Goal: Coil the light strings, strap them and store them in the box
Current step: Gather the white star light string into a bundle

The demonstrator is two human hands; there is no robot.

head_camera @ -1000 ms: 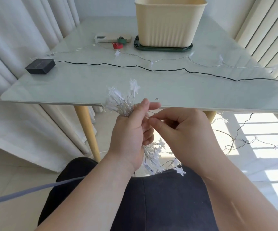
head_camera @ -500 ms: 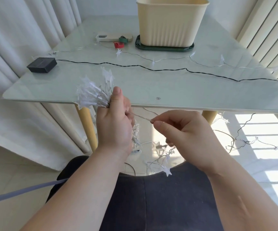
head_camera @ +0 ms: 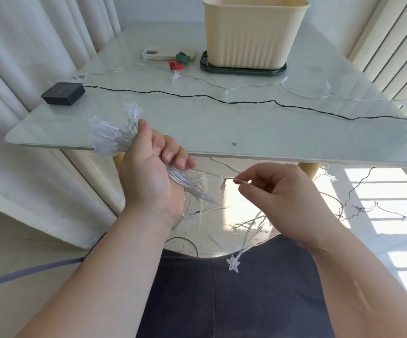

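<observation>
My left hand (head_camera: 152,174) grips a coiled bundle of clear star lights (head_camera: 111,140) in front of the table's near edge; stars stick out on both sides of the fist. My right hand (head_camera: 278,193) pinches the clear wire (head_camera: 212,174) that runs from the bundle, held taut between the hands. Loose wire with stars (head_camera: 232,263) hangs below onto my lap. A cream box (head_camera: 251,32) stands on a dark green lid (head_camera: 242,70) at the table's far side. Red and green strap rolls (head_camera: 176,65) lie to its left.
A black battery box (head_camera: 63,93) sits at the table's left with a dark cord (head_camera: 222,101) running right across the glass table (head_camera: 197,132). More clear star string (head_camera: 295,90) lies on the table. Tangled strings (head_camera: 380,208) lie on the floor at right. Curtains hang left.
My left hand turned and moved left and up with the bundle. My right hand drew away to the right, stretching a length of wire between the hands.
</observation>
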